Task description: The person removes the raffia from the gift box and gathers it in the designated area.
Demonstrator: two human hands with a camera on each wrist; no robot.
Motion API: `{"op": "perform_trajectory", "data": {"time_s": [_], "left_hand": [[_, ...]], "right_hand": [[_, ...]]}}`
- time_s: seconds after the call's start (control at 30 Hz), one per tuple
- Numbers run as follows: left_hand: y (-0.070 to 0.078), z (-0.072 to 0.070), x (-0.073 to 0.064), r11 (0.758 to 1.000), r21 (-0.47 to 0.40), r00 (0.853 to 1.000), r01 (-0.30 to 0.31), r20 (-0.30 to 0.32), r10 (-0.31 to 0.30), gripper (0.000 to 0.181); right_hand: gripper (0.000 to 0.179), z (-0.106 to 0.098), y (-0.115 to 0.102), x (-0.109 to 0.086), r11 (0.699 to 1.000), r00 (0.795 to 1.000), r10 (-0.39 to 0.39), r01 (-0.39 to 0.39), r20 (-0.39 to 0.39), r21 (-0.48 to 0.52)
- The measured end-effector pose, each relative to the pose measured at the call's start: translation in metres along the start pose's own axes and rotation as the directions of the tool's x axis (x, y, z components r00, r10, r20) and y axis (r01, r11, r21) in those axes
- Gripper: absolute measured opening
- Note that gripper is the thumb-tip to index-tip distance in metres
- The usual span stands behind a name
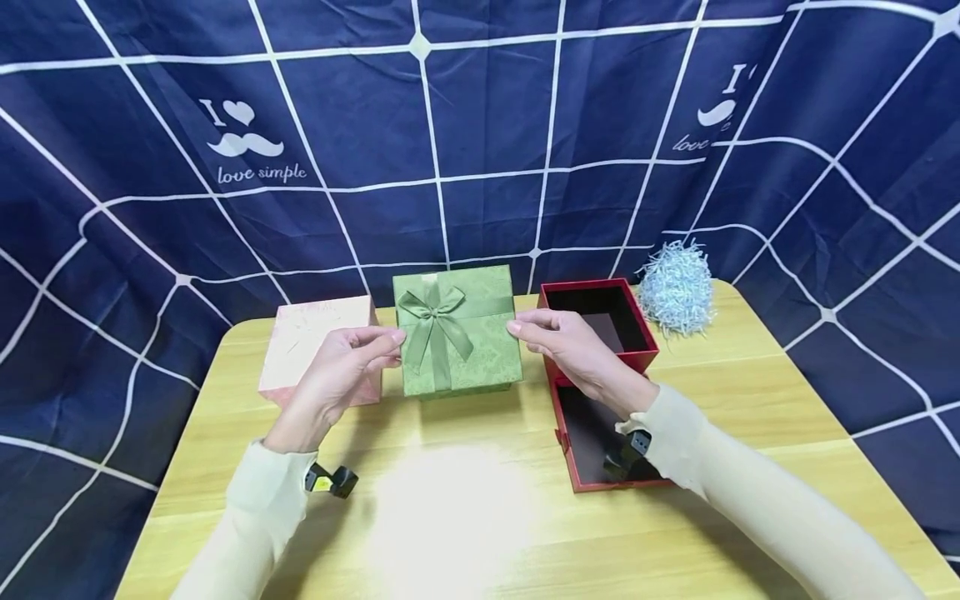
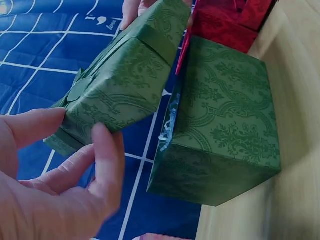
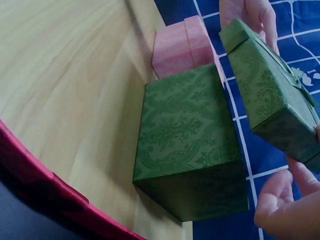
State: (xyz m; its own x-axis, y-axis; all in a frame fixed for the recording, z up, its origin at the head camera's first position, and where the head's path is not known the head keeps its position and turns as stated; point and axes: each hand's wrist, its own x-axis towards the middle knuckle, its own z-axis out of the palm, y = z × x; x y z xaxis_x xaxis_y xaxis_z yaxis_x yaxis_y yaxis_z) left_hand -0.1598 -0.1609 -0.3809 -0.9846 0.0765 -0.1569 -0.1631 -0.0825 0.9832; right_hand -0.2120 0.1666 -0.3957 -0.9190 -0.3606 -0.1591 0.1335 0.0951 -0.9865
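Green box (image 1: 474,389) — mostly hidden beneath lid (image 1: 486,348), head view | right hand (image 3: 291,212) — cut off, right wrist view

Rm in front of green box (image 3: 192,130); pink box (image 1: 315,333) blks L, red box (image 1: 640,360) R, curtain (image 1: 487,108) bhd.

"What can you read?"
"The dark blue cloth (image 1: 495,108) has a white print toward the left: a capital I (image 1: 212,112), a heart (image 1: 239,112), a moustache (image 1: 231,145) underneath, then the words 'love simple' (image 1: 261,173)."
"Anything else?"
"Farther right, by a fold, the cloth shows another I (image 1: 735,79), a moustache half (image 1: 716,112) and 'love' (image 1: 690,144). The rest is cut off."
"And the wrist views?"
"The left one catches a scrap of lettering (image 2: 114,26) on the cloth near the top, small and blurred, something like 'lov'. In the right one, a white mark (image 3: 305,77) on the cloth sits at the edge, too cropped to read."
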Motion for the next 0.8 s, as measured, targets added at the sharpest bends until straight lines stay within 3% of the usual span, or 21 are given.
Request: {"op": "perform_trajectory", "data": {"time_s": [0.17, 0.37, 0.43, 0.6, 0.7, 0.8], "left_hand": [[0.003, -0.005, -0.009, 0.996, 0.084, 1.000, 0.005, -0.013, -0.004, 0.037], [0.004, -0.008, -0.021, 0.999, 0.022, 0.994, 0.049, 0.095, -0.051, 0.060], [0.003, -0.008, -0.026, 0.999, 0.023, 0.991, 0.032, 0.127, -0.035, 0.064], [-0.001, -0.009, -0.039, 0.999, 0.006, 0.978, -0.036, 0.205, 0.034, 0.068], [-0.004, -0.010, -0.047, 0.998, -0.052, 0.965, -0.035, 0.259, 0.048, 0.068], [-0.006, -0.010, -0.056, 0.991, -0.136, 0.962, -0.008, 0.268, 0.044, 0.058]], "right_hand": [[0.054, 0.000, -0.004, -0.008, 0.999, 0.999, 0.040, -0.040, 0.003, -0.020], [0.062, 0.001, -0.012, -0.021, 1.000, 1.000, 0.016, -0.015, 0.026, -0.007], [0.066, 0.002, -0.013, -0.027, 1.000, 1.000, 0.008, -0.008, 0.029, -0.015], [0.072, 0.001, -0.010, -0.044, 1.000, 0.998, -0.006, 0.007, 0.061, -0.017], [0.071, 0.001, -0.008, -0.055, 1.000, 0.995, -0.021, 0.021, 0.097, -0.006], [0.067, 0.000, -0.004, -0.065, 1.000, 0.990, -0.029, 0.028, 0.136, 0.010]]}}
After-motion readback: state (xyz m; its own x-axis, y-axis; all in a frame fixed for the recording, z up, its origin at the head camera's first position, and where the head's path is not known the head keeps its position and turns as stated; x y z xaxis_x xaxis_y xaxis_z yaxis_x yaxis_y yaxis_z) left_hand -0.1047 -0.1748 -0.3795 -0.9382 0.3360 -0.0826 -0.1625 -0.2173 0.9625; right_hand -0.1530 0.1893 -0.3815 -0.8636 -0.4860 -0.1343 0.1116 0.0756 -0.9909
